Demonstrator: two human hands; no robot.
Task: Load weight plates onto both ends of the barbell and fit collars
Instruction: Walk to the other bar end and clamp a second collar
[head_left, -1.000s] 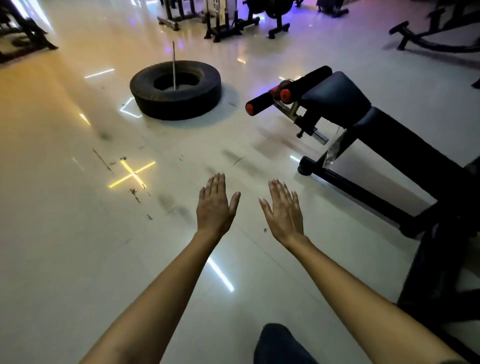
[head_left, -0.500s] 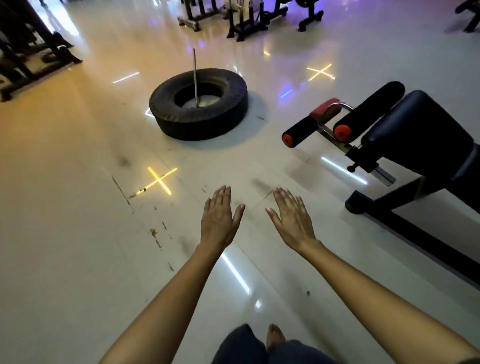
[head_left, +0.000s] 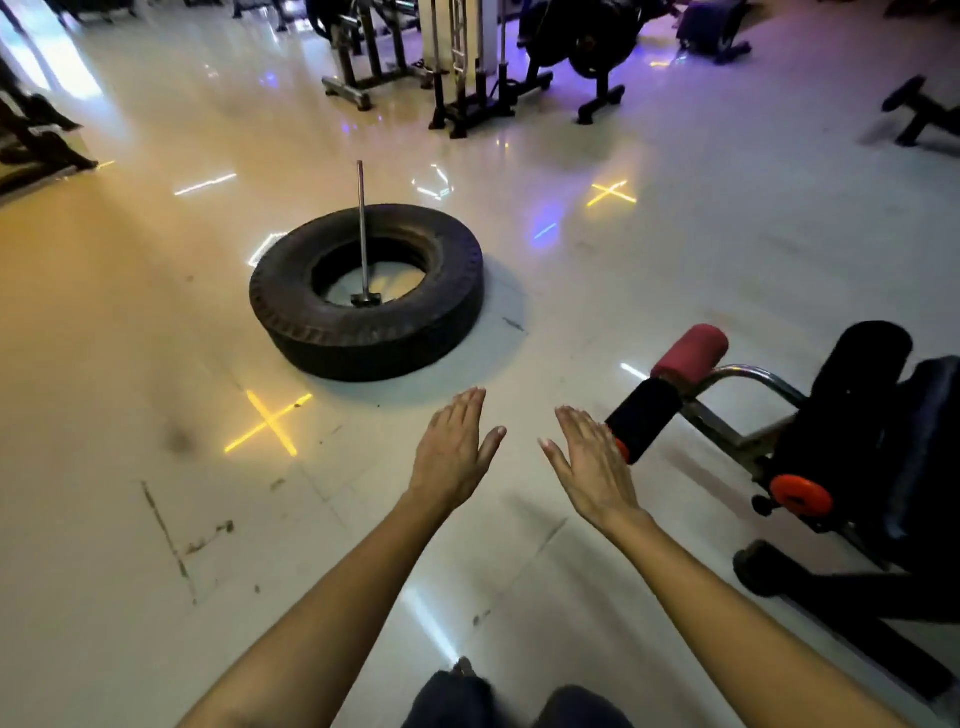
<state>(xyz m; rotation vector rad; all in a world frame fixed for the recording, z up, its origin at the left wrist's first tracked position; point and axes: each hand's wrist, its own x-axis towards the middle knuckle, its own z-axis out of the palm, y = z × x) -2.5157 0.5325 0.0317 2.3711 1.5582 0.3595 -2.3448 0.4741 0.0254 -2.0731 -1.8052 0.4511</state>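
Note:
My left hand (head_left: 453, 451) and my right hand (head_left: 592, 467) are stretched out in front of me above the glossy gym floor, palms down, fingers straight, holding nothing. No barbell and no collars show. Dark round plates (head_left: 592, 36) hang on a rack at the back, far from both hands. A metal rod (head_left: 362, 234) stands upright in the middle of a big black tyre (head_left: 363, 301) just ahead of my left hand.
A black bench with red and black foam rollers (head_left: 670, 384) stands close to the right of my right hand. Racks and machines (head_left: 467, 67) line the back. More equipment sits at the far left (head_left: 31, 140). My legs (head_left: 467, 701) show at the bottom.
The view has moved forward and tilted up: the tyre and bench are nearer, and the back racks have come into sight. Both hands stay flat and empty.

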